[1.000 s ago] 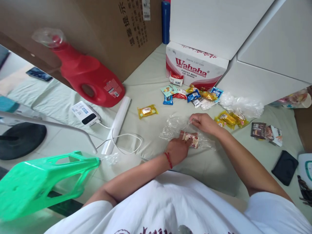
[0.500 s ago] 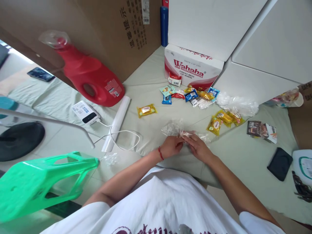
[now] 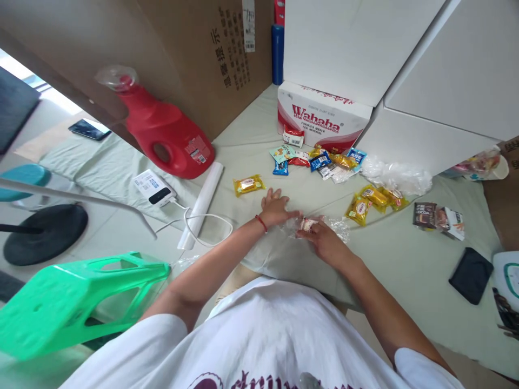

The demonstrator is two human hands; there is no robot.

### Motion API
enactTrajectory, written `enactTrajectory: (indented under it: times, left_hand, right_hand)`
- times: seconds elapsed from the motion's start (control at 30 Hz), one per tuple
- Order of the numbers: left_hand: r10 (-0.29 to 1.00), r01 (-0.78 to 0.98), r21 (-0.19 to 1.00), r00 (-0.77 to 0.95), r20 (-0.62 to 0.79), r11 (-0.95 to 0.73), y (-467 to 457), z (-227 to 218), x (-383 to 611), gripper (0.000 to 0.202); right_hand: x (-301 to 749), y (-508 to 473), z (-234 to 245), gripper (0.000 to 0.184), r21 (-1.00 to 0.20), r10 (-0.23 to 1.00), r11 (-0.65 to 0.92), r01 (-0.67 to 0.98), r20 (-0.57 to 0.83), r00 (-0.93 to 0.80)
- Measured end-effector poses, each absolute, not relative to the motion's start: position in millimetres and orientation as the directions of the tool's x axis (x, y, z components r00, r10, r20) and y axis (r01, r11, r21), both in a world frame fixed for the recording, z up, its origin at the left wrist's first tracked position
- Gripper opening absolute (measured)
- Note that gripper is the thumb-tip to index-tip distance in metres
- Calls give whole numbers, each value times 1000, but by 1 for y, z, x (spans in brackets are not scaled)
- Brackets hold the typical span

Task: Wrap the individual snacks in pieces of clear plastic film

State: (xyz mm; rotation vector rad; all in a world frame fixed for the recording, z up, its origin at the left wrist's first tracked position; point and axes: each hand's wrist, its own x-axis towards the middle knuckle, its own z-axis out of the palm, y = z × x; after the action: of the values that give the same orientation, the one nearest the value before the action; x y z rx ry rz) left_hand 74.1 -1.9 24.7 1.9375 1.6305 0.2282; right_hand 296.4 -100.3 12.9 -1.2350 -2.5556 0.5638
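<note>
My left hand (image 3: 276,209) is stretched out over the sheet with its fingers spread. Just beyond its fingertips lies a yellow-wrapped snack (image 3: 248,185), apart from the hand. My right hand (image 3: 324,240) pinches a small white-and-red packet (image 3: 307,223), partly covered by the fingers. Crumpled clear plastic (image 3: 339,229) spreads around and under that packet; whether the packet is inside it I cannot tell. Several more yellow-wrapped snacks (image 3: 359,209) lie beyond my right hand.
Mixed snack packets (image 3: 320,160) lie before the Wahaba-style carton (image 3: 320,119). Bunched clear plastic (image 3: 397,175), cocoa packs (image 3: 425,215) and a black pouch (image 3: 471,275) are to the right. Leftward are a red jug (image 3: 170,135), power bank (image 3: 154,187), white roll (image 3: 200,205) and green stool (image 3: 81,292).
My left hand has left the packet and moved forward-left, its fingers opening out. My right hand keeps hold of the white-and-red packet. The view has shifted slightly left.
</note>
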Motion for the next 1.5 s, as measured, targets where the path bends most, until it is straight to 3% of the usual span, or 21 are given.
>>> enactTrajectory:
  times: [0.2, 0.33, 0.4, 0.47, 0.53, 0.6, 0.67, 0.73, 0.8, 0.87, 0.93, 1.0, 1.07, 1.17, 1.3, 1.4, 1.5]
  left_hand:
    - [883, 720, 690, 369, -289, -75, -35, 43, 46, 13]
    - [874, 451, 878, 347, -341, 163, -44, 55, 63, 18]
    - [869, 350, 905, 338, -362, 241, -46, 56, 87, 21]
    - [875, 377, 897, 323, -362, 232, -49, 54, 111, 28]
    - [898, 496, 860, 314, -308, 121, -53, 50, 127, 32]
    - [918, 664, 746, 325, -229, -49, -59, 46, 134, 33]
    - [923, 788, 584, 349, -165, -194, -66, 42, 136, 33]
    - [929, 827, 505, 351, -116, -249, -71, 39, 137, 32]
    - [951, 845, 477, 304, -57, -242, -72, 36, 138, 29]
    - [977, 867, 468, 212, -35, -172, -69, 33, 137, 49]
    - [985, 883, 460, 151, -79, -99, -65, 30, 136, 62]
    - [980, 883, 463, 149, -130, -73, -63, 28, 136, 54]
    - [978, 872, 486, 153, -142, -66, -65, 28, 137, 45]
    - [977, 851, 513, 191, -95, -117, -76, 29, 146, 37]
    - [891, 795, 406, 430, 146, -451, -95, 27, 158, 41]
    - [756, 617, 453, 604, 252, -643, -104, 20, 160, 40]
    - [667, 366, 655, 686, 289, -661, -112, 11, 158, 45]
  right_hand:
    - [310, -100, 30, 37, -578, 767, 549, 604, 62, -638]
    - [303, -97, 35, 34, -583, 768, 544, 604, 57, -638]
    - [299, -99, 36, 36, -584, 764, 556, 591, 78, -641]
    - [299, -104, 38, 41, -600, 768, 554, 577, 102, -632]
    - [306, -112, 39, 45, -654, 767, 531, 538, 101, -634]
    - [319, -119, 39, 37, -743, 784, 464, 481, 93, -613]
    - [332, -119, 36, 35, -782, 903, 331, 528, 100, -418]
    - [342, -114, 28, 40, -709, 991, 134, 693, 115, -73]
    - [346, -106, 19, 44, -538, 983, -49, 841, 124, 136]
    - [343, -100, 11, 44, -388, 988, -91, 917, 81, 132]
    - [338, -100, 7, 27, -335, 994, -62, 940, 68, 90]
    - [333, -105, 8, 11, -343, 992, -34, 939, 106, 75]
    - [328, -112, 12, 6, -402, 990, -47, 914, 104, 96]
    - [318, -124, 15, 11, -630, 991, -102, 770, -1, 131]
    - [297, -136, 8, 27, -956, 988, -136, 260, -111, 109]
    - [288, -145, 1, 41, -979, 967, -183, -92, -196, 162]
    - [293, -153, -1, 49, -972, 952, -211, -105, -229, 202]
